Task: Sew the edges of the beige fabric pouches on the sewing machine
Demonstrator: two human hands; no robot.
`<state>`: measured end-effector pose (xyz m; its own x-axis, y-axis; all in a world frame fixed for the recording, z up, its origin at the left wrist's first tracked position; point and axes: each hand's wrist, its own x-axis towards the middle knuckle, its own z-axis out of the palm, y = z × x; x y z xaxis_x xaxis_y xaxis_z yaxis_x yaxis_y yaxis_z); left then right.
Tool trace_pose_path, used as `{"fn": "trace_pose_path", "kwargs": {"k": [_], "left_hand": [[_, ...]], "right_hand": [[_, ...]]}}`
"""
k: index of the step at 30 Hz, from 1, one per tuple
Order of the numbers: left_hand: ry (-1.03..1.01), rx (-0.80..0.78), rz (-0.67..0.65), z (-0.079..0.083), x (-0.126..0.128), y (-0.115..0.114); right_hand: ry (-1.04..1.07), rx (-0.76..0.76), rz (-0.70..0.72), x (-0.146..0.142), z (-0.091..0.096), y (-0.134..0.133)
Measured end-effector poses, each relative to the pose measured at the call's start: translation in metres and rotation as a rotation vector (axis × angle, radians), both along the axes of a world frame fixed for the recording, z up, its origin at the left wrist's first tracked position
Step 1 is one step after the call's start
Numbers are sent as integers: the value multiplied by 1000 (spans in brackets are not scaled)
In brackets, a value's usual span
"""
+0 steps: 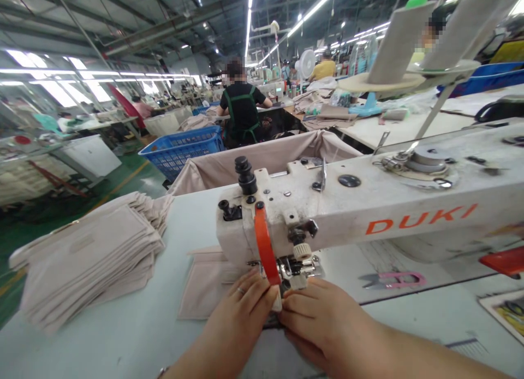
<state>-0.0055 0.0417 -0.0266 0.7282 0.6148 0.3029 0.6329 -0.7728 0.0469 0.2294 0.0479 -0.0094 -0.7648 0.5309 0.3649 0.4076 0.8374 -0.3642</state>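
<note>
A flat beige fabric piece [200,291] lies under the head of a white sewing machine [327,204], by the needle area. My left hand [248,308], wearing a ring, presses on its right part with fingers curled together. My right hand [319,313] is closed, its thumb and fingertips pinched close to the presser foot. Between the fingertips of both hands shows a small cream edge [277,301]; the rest of what they grip is hidden. An orange curved guard [266,245] hangs just above the left fingers.
A stack of beige fabric pieces [94,253] lies at the table's left. Pink-handled thread snips [393,280] rest under the machine arm. Behind the machine stand a cloth-lined bin [254,160] and a blue basket [184,147]. Thread cones [401,43] rise at right. A person [243,106] sits ahead.
</note>
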Motion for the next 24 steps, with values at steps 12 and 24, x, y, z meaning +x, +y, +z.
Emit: {"fn": "trace_pose_path", "kwargs": {"k": [12, 24], "left_hand": [[-191, -20, -81, 20, 10, -9], [-225, -61, -53, 9, 7, -8]], "right_hand": [[26, -80, 23, 9, -1, -1], [-56, -94, -1, 4, -2, 3]]}}
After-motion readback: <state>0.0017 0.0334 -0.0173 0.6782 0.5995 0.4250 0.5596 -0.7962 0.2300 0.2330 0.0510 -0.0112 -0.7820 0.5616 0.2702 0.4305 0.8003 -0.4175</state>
